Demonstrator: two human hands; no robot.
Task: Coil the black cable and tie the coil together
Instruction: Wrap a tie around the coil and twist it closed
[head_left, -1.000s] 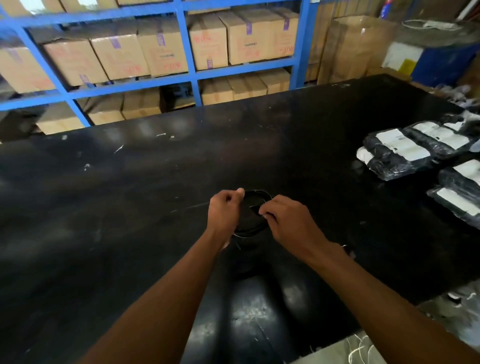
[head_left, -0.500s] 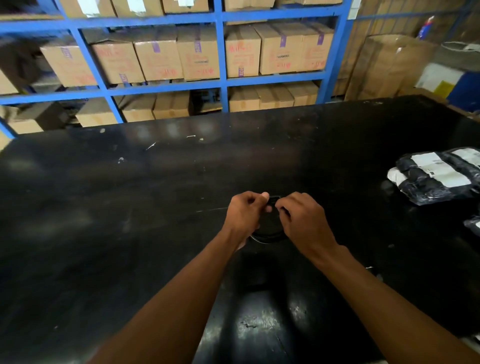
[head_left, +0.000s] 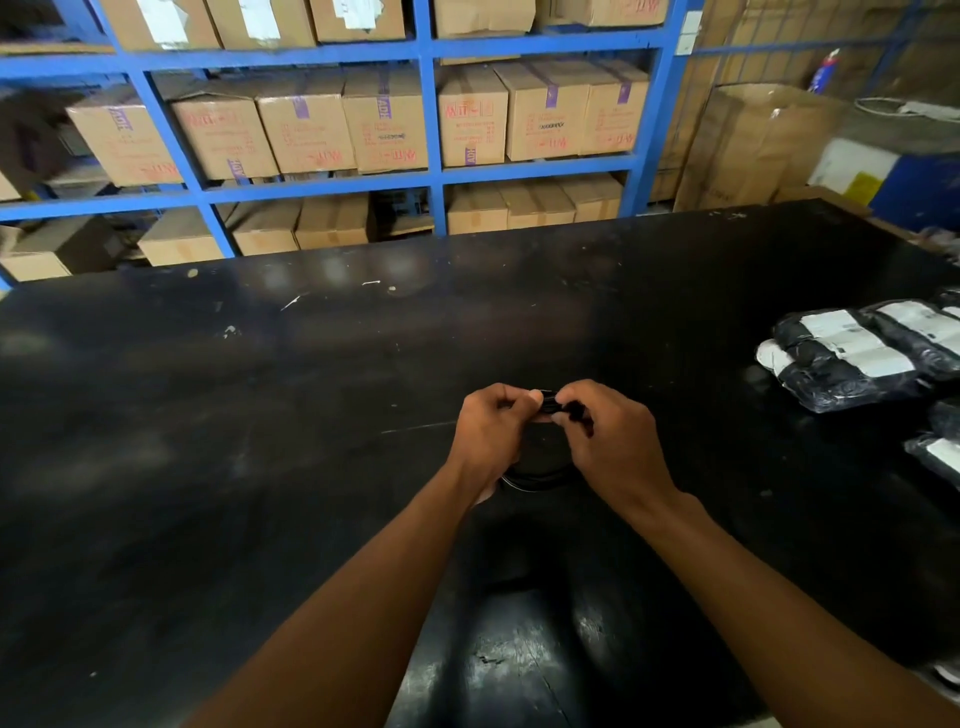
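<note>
A small coil of black cable (head_left: 540, 475) is held just above the black table (head_left: 260, 467), hard to tell from the dark surface. My left hand (head_left: 493, 436) grips the coil's left side, thumb on its top. My right hand (head_left: 608, 441) pinches the coil's top between thumb and fingers, right against the left thumb. The lower arc of the coil shows between my wrists; the rest is hidden by my fingers. Whether a tie is on the coil cannot be made out.
Bagged black cable bundles with white labels (head_left: 857, 353) lie at the table's right edge. Blue shelving (head_left: 431, 182) full of cardboard boxes (head_left: 472, 124) stands behind the table. A large brown carton (head_left: 753, 145) is at the back right.
Both hands have closed together at the top of the coil; the coil's opening, visible earlier, is now mostly covered. The camera has tilted up, showing more shelving.
</note>
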